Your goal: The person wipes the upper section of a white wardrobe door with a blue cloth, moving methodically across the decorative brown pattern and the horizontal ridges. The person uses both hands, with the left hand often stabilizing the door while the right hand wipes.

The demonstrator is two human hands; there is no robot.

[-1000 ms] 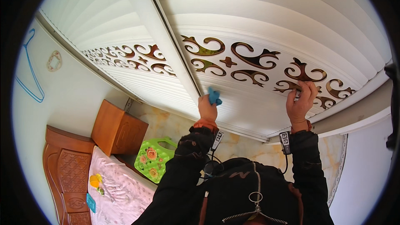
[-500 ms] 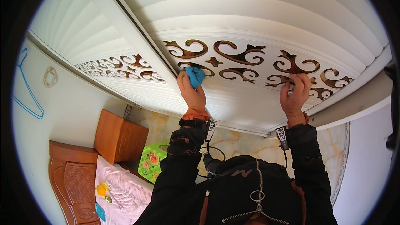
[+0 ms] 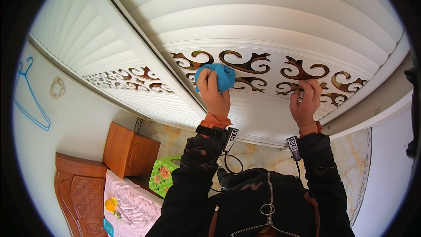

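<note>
Left hand [image 3: 216,102] – fingers closed on bunched blue cloth [image 3: 226,78], pressed to left part of scrollwork band [image 3: 273,71] on white louvred door [image 3: 263,28], covering some cutouts. Right hand [image 3: 305,107] – half open, fingers bent at lower cutouts toward band's right end; can't tell if it grips an edge. Lower left: wooden nightstand [image 3: 129,149], pink-covered bed [image 3: 136,199]. Blue hanger [image 3: 31,101] on wall, far left.
</note>
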